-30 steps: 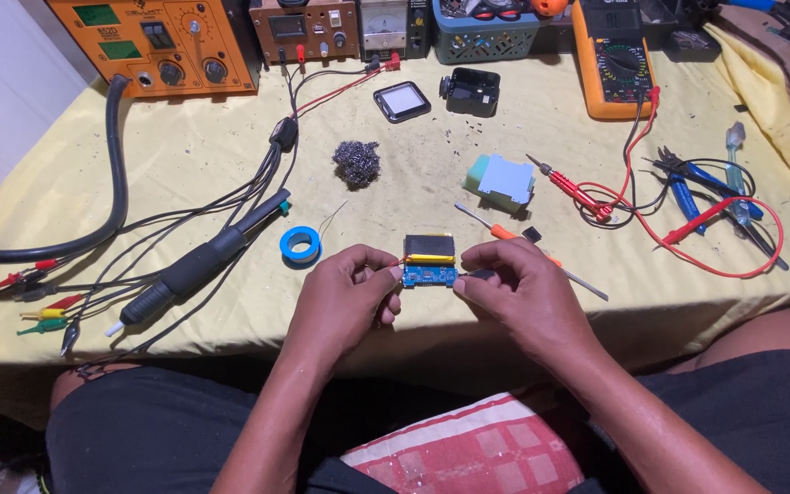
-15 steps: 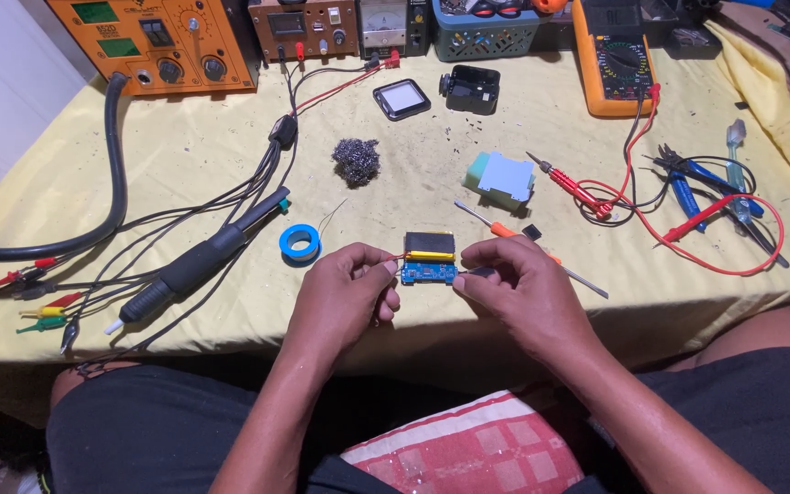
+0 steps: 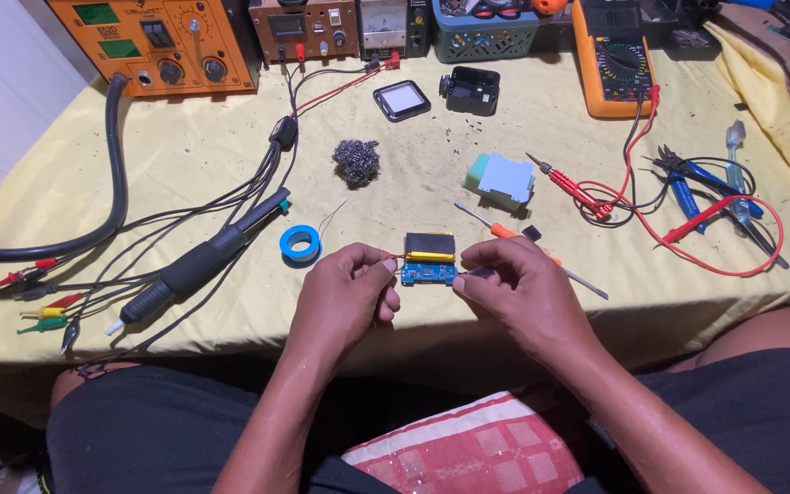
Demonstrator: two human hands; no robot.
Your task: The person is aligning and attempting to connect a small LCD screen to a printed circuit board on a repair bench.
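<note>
A small blue circuit board [image 3: 429, 273] with a black and yellow block [image 3: 430, 244] behind it sits near the table's front edge. My left hand [image 3: 345, 297] pinches the board's left end with thumb and forefinger. My right hand [image 3: 518, 293] pinches its right end, fingers curled. A thin red wire runs under my left fingers. An orange-handled screwdriver [image 3: 505, 234] lies just beyond my right hand.
Yellow cloth table [image 3: 185, 155]. Blue tape roll [image 3: 300, 243], black soldering handle [image 3: 198, 265], steel wool [image 3: 357, 162], green-blue block [image 3: 500, 179], red probes and leads [image 3: 688, 229], blue pliers [image 3: 688, 187], orange multimeter [image 3: 616, 55], bench units [image 3: 166, 41] at the back, clip leads [image 3: 43, 311] at left.
Both hands stay on the board. The board has shifted very slightly between my fingers; nothing else on the table has moved.
</note>
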